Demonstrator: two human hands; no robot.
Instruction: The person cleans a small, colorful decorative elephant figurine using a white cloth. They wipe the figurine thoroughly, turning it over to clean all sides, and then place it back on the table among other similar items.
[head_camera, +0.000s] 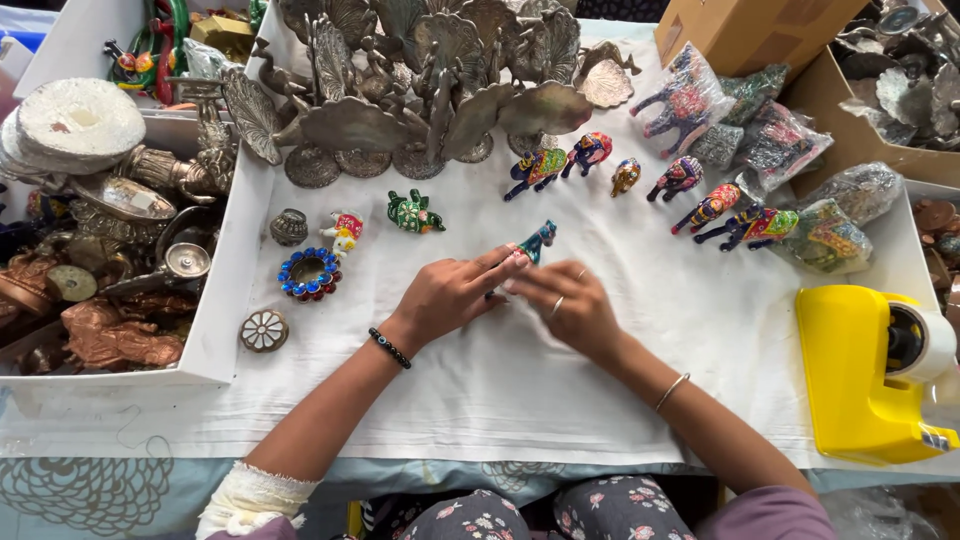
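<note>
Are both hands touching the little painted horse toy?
Touching. The head view shows the left hand and right hand meeting around the small painted figurine, its lower part hidden under their fingertips.

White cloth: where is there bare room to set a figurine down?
Bare cloth lies between the forearms and along the near edge, also between the right hand and the yellow tape dispenser. Crowded: the far edge, with metal peacocks and painted animals.

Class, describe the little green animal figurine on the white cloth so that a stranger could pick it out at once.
Start at the cluster of metal peacocks at the top of the white cloth. Just below it, left of the two hands, lies the green figurine. Its neighbours are a white figurine and a blue ring; it alone is green.
</note>
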